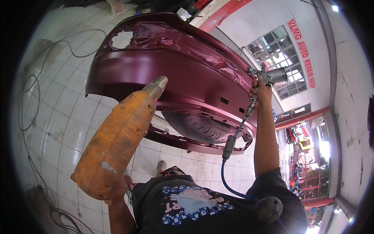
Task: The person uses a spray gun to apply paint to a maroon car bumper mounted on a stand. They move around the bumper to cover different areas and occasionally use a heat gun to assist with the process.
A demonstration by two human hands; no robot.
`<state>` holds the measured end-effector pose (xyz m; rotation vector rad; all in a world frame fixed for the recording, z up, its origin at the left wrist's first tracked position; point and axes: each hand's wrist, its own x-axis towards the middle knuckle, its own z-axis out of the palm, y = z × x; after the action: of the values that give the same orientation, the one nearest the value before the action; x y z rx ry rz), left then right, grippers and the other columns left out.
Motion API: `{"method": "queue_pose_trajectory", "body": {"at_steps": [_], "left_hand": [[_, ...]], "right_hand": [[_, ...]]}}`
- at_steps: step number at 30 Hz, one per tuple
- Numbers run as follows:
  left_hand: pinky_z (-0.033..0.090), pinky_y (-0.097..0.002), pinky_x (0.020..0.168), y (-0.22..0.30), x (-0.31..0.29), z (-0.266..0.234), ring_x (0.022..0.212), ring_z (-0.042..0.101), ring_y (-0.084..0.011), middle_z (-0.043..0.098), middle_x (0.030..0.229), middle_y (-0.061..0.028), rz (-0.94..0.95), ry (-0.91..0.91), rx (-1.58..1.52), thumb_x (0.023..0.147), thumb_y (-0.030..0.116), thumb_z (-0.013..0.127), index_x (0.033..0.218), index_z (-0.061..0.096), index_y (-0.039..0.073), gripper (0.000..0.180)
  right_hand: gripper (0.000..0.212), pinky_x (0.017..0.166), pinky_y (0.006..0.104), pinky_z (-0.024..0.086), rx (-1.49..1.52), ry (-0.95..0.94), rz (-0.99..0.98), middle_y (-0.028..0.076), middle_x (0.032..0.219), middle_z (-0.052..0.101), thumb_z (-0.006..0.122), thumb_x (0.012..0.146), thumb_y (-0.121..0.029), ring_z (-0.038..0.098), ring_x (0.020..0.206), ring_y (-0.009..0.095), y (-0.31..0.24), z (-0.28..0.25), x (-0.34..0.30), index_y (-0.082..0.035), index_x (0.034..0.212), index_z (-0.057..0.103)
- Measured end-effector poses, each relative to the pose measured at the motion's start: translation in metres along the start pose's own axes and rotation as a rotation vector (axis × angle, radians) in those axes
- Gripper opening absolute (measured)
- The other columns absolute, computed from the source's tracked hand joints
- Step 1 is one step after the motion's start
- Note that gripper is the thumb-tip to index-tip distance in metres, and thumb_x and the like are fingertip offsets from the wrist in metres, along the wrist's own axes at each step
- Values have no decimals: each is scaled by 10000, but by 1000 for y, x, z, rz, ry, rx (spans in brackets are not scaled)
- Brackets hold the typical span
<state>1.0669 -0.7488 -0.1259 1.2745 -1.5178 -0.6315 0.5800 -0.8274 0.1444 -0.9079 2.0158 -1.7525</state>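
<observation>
A worn orange heat gun (117,144) fills the left foreground, its metal nozzle tilted up toward a maroon car bumper (187,78). My left hand (117,192) is closed on the heat gun, most of its fingers hidden behind the body. Raised at the right, my right hand (263,93) grips a metal spray gun (255,74) with a silver cup (278,77). From the spray gun's lower end runs a blue air hose (223,171) with a grey inline fitting (230,146). Both tools appear apart from the bumper.
A black tire (198,126) lies under the bumper. Dark cables (29,124) loop over the white tiled floor (58,105) at left. Beyond the bumper stands a white wall with a gridded window (278,58). An open bay (307,156) with vehicles outside lies at right.
</observation>
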Motion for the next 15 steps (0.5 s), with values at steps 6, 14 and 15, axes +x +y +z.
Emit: {"method": "queue_pose_trajectory", "body": {"at_steps": [6,14,15], "left_hand": [[543,-390,989,-39,8,-19,1213,580,-262,554,1371,-149,-96,204,-192,829,50,844,1411,419,-20,724],[550,-381,956,-44,2,-46,1152,616,-249,628,1277,-125,-36,154,-1,831,71,849,1327,530,-28,599],[546,-381,959,-43,1,-48,1147,619,-247,634,1268,-122,-31,139,33,832,77,850,1322,535,-28,591]], "right_hand": [[180,424,295,411,9,-94,-1,18,738,533,580,1040,-234,458,510,111,-25,83,-29,-87,964,509],[190,403,306,406,-11,-248,-65,28,730,531,578,1042,-231,456,479,114,-46,178,-53,-69,966,513],[193,402,307,407,-12,-269,-84,30,730,533,580,1041,-232,457,478,115,-50,190,-60,-66,964,518]]}}
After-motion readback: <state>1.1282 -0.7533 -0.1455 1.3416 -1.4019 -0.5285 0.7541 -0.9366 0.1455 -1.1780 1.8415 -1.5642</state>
